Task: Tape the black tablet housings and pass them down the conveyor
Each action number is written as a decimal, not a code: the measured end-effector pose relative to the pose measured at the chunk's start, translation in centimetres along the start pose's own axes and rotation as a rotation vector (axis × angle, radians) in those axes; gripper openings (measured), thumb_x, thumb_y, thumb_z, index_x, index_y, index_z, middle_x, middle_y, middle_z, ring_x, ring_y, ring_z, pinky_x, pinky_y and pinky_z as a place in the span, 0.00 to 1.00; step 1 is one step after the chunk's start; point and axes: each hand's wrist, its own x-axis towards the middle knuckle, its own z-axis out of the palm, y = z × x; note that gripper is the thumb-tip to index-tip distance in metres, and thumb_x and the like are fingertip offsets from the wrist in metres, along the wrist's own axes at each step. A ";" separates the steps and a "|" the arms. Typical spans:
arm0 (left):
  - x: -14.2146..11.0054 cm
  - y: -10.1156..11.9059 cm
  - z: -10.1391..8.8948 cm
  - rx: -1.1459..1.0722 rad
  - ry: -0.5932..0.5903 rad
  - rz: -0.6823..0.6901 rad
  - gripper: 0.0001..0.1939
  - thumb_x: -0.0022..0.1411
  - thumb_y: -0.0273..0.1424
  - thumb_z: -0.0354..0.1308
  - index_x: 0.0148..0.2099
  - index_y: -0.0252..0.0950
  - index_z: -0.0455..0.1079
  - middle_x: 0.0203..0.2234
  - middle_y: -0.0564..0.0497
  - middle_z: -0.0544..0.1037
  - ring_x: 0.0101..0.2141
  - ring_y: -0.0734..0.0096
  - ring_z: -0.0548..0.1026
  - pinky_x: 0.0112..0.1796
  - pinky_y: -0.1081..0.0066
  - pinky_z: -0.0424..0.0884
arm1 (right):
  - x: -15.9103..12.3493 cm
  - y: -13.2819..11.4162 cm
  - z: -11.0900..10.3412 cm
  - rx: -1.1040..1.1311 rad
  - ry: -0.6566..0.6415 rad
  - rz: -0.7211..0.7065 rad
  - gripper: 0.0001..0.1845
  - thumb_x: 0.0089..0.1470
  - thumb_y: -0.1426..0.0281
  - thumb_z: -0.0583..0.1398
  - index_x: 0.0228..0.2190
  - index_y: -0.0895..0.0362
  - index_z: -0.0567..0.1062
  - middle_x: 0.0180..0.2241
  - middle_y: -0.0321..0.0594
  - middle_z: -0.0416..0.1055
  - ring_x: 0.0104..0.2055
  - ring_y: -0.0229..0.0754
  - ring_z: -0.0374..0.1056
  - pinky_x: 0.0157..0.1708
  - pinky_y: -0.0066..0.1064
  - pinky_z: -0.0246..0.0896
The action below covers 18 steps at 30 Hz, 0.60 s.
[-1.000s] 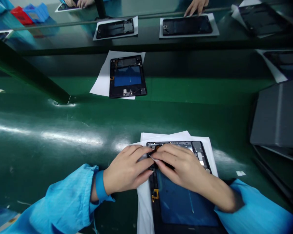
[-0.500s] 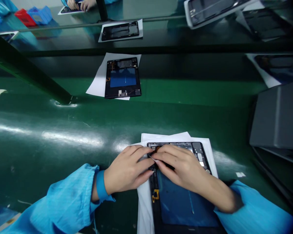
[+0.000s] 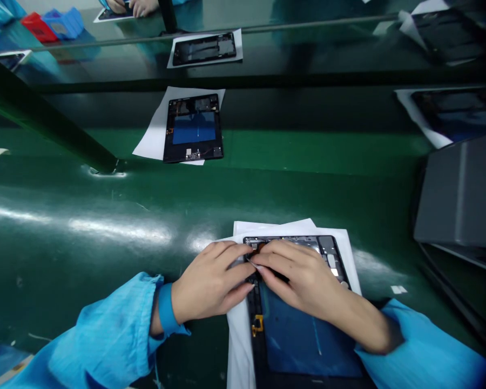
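Observation:
An opened tablet (image 3: 308, 346) with bare inner parts and a blue panel lies on white sheets (image 3: 238, 346) in front of me. My left hand (image 3: 213, 278) rests at its upper left corner, fingers stretched and a little apart, the tips on the frame. Just beside them my right hand (image 3: 303, 273) is closed in a pinch over the same corner. A thin pale sliver (image 3: 251, 263) shows at its fingertips, too small to name. An orange flex cable (image 3: 258, 324) sits on the tablet's left edge. The spot under my fingers is hidden.
Beyond, an opened tablet (image 3: 194, 129) on paper lies on a green belt, another (image 3: 457, 111) at right. A grey box-like object (image 3: 461, 189) stands at right, a green post (image 3: 65, 124) at left. Across, a co-worker's hands (image 3: 140, 6) are near red (image 3: 39, 27) and blue bins (image 3: 65, 24).
The tablets on the nearer belt have slid left. The device on paper farther back has shifted slightly right, and one at the upper right has left the view. My hands look almost still.

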 end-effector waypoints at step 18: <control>0.1 0.0 -0.1 0.007 -0.011 0.008 0.12 0.65 0.33 0.51 0.46 0.34 0.70 0.47 0.42 0.72 0.48 0.58 0.69 0.47 0.59 0.70 | 0.0 0.0 -0.2 0.033 0.001 0.017 0.09 0.58 0.75 0.54 0.38 0.57 0.74 0.34 0.41 0.73 0.35 0.40 0.69 0.35 0.33 0.68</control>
